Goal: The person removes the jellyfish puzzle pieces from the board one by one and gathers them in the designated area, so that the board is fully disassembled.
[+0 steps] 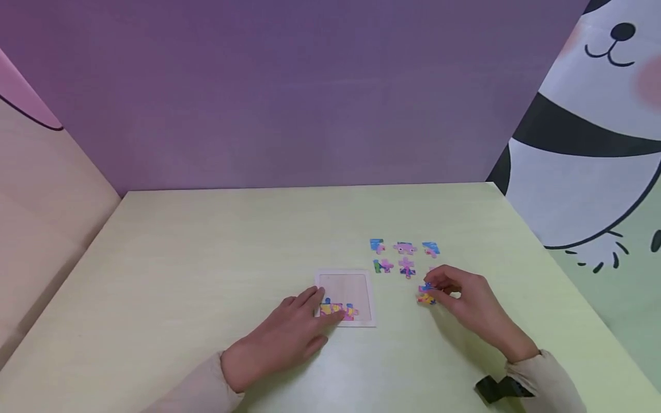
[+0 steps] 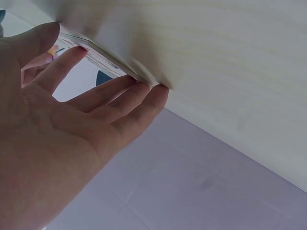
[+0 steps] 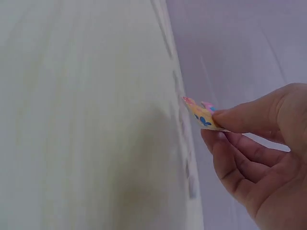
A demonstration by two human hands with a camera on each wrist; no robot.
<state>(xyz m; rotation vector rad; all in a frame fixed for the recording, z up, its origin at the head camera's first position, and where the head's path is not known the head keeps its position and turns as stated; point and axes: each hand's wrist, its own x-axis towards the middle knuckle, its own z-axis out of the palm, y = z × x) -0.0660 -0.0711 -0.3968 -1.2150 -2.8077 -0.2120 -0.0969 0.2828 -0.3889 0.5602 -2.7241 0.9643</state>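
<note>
A jigsaw piece (image 3: 201,115) with yellow, pink and blue print is pinched between thumb and fingers of my right hand (image 1: 467,301), just above the table, right of the puzzle tray. In the right wrist view it is held tilted, its near edge under the thumb. My left hand (image 1: 289,332) lies at the left side of the white-rimmed square puzzle tray (image 1: 373,298), fingers fairly straight. Its index fingertip touches joined pieces (image 1: 330,310) along the tray's lower edge; the other fingertips (image 2: 160,91) rest at the tray's side and the tabletop.
Several loose jigsaw pieces lie in two rows beyond the right hand, among them a pink face piece (image 1: 405,248) and a blue corner piece (image 1: 377,245). Something pink is partly hidden behind the right hand. A purple wall (image 1: 310,115) stands behind the pale table (image 1: 206,258).
</note>
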